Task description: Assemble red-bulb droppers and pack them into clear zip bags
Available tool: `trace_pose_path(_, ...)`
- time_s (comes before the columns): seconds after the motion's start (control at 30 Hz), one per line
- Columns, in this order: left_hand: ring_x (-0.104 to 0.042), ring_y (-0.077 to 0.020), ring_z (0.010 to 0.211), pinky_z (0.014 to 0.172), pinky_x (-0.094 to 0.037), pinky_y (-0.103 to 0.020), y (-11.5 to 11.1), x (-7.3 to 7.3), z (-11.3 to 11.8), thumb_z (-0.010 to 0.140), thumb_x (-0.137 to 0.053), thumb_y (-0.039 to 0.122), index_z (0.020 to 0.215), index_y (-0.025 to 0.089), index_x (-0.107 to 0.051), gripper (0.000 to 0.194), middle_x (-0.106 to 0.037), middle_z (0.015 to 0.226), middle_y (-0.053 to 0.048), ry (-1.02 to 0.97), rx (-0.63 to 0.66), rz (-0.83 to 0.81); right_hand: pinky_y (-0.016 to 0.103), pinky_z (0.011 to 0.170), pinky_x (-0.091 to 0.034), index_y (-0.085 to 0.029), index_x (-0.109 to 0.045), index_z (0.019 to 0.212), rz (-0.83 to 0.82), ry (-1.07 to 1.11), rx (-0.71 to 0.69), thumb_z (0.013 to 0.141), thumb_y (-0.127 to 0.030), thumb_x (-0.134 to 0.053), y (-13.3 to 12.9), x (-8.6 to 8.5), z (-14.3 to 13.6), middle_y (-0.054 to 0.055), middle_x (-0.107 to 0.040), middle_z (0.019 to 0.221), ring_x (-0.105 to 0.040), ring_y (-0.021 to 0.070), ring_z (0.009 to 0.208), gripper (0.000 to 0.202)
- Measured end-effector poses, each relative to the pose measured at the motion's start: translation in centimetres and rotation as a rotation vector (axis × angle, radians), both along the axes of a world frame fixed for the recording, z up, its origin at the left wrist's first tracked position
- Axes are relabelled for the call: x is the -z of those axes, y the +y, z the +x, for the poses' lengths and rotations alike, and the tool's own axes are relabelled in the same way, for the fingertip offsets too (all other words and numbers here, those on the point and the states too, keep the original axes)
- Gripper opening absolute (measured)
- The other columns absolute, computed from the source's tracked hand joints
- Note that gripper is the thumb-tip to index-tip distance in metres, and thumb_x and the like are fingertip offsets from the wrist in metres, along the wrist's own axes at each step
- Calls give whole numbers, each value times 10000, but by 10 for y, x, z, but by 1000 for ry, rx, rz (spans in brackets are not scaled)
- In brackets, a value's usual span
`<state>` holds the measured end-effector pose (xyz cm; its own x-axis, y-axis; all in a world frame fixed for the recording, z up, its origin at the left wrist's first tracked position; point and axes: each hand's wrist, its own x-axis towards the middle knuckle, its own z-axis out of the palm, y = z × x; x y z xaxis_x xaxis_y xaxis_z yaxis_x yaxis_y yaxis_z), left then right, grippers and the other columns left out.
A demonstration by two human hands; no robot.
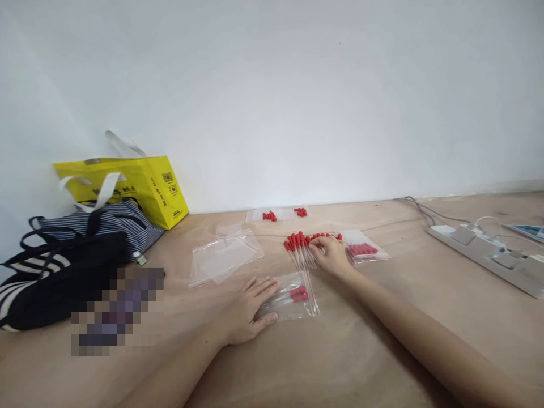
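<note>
My left hand [250, 309] lies flat with its fingers apart, on the left edge of a clear zip bag [280, 309]. Inside this bag are a few droppers [299, 293] with red bulbs and clear stems. Farther back, my right hand [329, 254] reaches into a row of loose red-bulbed droppers [296, 242], its thumb and fingers pinched at the bulb of one. The hand hides part of the row. Just right of it lies another clear bag [374, 256] with several red-bulbed droppers inside.
Flat clear zip bags [225, 258] lie left of the droppers. Near the wall, small red pieces [269, 216] rest on a clear bag. A yellow bag [164, 192], striped bag [131, 221] and black bag [85, 266] stand at left. A power strip [488, 258] with cables is at right.
</note>
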<state>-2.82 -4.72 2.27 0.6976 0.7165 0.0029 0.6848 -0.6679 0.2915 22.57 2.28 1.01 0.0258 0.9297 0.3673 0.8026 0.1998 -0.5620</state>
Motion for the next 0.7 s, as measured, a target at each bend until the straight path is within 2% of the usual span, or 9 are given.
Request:
trace_pose_path(0.17,-232,-209,1275,1054,-153,-463,1,2,0,847,-359,447,1310,225,-289,517,-295,1381,-44,10,1,-8,491,888,-161,-233,-638,912,-37,21,139,793,-324,-454,45,-1,-21,81,-569,1067,-420,264,1035,237)
trace_pose_path(0.3,-241,-211,1271,1049,-156,-475,4,5,-1,842,-365,456,1312,233,-278,527,-306,1376,-44,5,7,-2,546,884,-126,-211,-654,810,-65,102,209,764,-316,-496,62,3,-34,91,-564,1053,-400,293,1049,195)
trace_pose_path(0.4,-238,-212,1273,1049,-154,-478,5,6,-1,844,-362,459,1315,246,-269,525,-303,1378,-38,-3,14,-5,544,889,-152,-181,-635,731,-62,200,226,721,-291,-542,67,2,-31,94,-574,1001,-406,294,1046,144)
trace_pose_path(0.5,-238,-213,1273,1050,-152,-476,4,5,-2,843,-369,449,1314,239,-272,524,-299,1379,-41,-1,14,-11,457,850,-297,-166,-584,748,-44,345,185,735,-306,-512,63,0,-16,80,-600,888,-495,238,939,158)
trace_pose_path(0.57,-239,-213,1272,1051,-153,-475,3,4,-2,842,-377,442,1313,233,-275,525,-301,1378,-43,1,11,-9,350,742,-401,-172,-531,779,-25,460,124,770,-353,-451,52,-1,0,44,-608,773,-554,172,770,198)
trace_pose_path(0.7,-238,-217,1272,1050,-154,-476,3,3,0,845,-377,431,1311,230,-281,516,-301,1378,-44,-4,7,-8,257,555,-435,-197,-432,776,34,649,78,784,-487,-363,15,6,30,-2,-574,652,-532,119,561,299)
